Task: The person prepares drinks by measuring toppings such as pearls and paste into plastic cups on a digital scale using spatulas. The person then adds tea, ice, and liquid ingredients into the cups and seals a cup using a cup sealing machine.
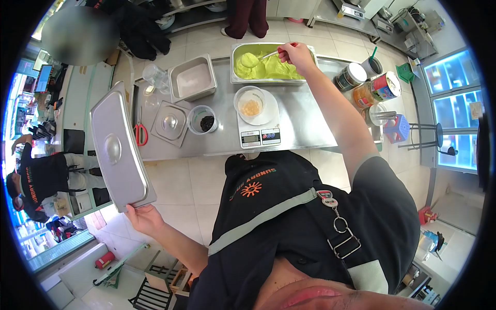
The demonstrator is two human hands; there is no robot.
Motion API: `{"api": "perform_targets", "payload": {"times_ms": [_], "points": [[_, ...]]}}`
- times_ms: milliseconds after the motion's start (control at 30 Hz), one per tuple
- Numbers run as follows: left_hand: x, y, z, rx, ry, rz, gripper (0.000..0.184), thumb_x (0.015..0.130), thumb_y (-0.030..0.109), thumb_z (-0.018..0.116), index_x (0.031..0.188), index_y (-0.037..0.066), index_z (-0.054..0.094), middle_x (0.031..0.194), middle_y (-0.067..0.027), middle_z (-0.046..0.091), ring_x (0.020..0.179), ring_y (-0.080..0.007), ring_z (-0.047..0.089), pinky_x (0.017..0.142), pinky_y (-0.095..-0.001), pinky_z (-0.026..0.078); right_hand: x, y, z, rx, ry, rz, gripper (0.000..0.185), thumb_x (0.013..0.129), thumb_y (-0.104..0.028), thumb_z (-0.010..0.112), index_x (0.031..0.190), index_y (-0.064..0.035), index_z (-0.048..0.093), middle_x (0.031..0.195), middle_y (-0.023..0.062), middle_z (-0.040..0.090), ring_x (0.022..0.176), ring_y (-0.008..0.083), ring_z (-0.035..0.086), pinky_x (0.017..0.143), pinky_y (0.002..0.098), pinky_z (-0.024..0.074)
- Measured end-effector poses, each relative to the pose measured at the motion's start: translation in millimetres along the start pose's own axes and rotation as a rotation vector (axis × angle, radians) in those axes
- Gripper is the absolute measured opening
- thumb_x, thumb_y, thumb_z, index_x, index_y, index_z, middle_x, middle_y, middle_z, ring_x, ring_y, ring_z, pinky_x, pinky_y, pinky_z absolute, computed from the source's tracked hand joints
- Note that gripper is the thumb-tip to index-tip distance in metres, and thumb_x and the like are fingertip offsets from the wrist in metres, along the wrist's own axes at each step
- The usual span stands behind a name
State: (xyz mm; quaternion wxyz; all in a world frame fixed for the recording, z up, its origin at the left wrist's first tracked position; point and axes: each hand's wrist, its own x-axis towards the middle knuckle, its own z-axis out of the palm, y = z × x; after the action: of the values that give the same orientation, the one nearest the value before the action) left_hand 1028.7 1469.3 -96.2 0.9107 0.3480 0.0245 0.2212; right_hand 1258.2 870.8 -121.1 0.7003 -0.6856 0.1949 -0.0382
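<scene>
My left hand (144, 219) grips a large steel pan lid (114, 170) by its lower corner, holding it tilted off the table's left side. In my right hand (296, 56) is the handle of a spoon (267, 55). Its bowl, heaped with green cream, is at the left part of a long steel pan (268, 80) full of soft green cream (281, 70). Below the pan, a clear plastic cup (250, 101) with pale yellowish bits at its bottom sits on a digital kitchen scale (260, 135). Left of the scale stands a cup with dark pieces (202, 120).
On the steel table (305, 124) are a square steel pan (192, 78), a small knobbed lid (169, 123), red-handled scissors (140, 133) and clear cups (155, 77). Jars and cans (386, 87) line the right end. Other people stand beyond the table and at the far left.
</scene>
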Motion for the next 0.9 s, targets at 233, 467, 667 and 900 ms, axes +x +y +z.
{"api": "perform_targets", "payload": {"times_ms": [233,467,667,900], "points": [[-4.2,-1.6,4.2,0.029,-0.022,-0.059,0.034,0.098,0.006,0.051,0.132,-0.001,0.053,0.131,-0.0125,0.06,0.119,-0.0226,0.058,0.102,-0.0398,0.047,-6.3,-4.7,-1.7,0.015,0.015,-0.012,0.017,0.088,-0.015,0.062,0.084,0.0011,0.067,0.074,0.008,0.067,0.058,0.0137,0.063,0.053,0.0251,0.0438],[1.6,-5.9,-2.2,0.018,-0.017,-0.056,0.037,0.099,0.006,0.049,0.135,-0.001,0.051,0.135,-0.0133,0.059,0.123,-0.0234,0.057,0.104,-0.0402,0.046,-85.5,-65.1,-0.2,0.051,-0.07,-0.13,0.021,0.09,-0.017,0.061,0.091,0.0016,0.07,0.074,0.0074,0.068,0.059,0.0121,0.062,0.051,0.0233,0.0388],[6.1,-11.3,3.4,-0.018,-0.053,-0.088,0.032,0.1,0.008,0.049,0.13,-0.003,0.055,0.132,-0.0152,0.061,0.122,-0.0254,0.058,0.106,-0.0431,0.046,-150.2,-45.6,5.2,0.008,-0.102,-0.091,0.021,0.094,-0.013,0.061,0.098,0.005,0.07,0.083,0.0096,0.069,0.065,0.0136,0.064,0.059,0.024,0.0504],[9.1,-14.1,15.2,0.044,-0.044,-0.08,0.034,0.099,0.005,0.048,0.133,0.0,0.051,0.13,-0.0131,0.06,0.116,-0.0215,0.06,0.094,-0.0363,0.052,-183.1,18.9,7.1,-0.295,-0.113,-0.553,0.02,0.092,-0.006,0.064,0.109,0.0042,0.07,0.091,0.013,0.072,0.072,0.0138,0.066,0.065,0.0261,0.0546]]}}
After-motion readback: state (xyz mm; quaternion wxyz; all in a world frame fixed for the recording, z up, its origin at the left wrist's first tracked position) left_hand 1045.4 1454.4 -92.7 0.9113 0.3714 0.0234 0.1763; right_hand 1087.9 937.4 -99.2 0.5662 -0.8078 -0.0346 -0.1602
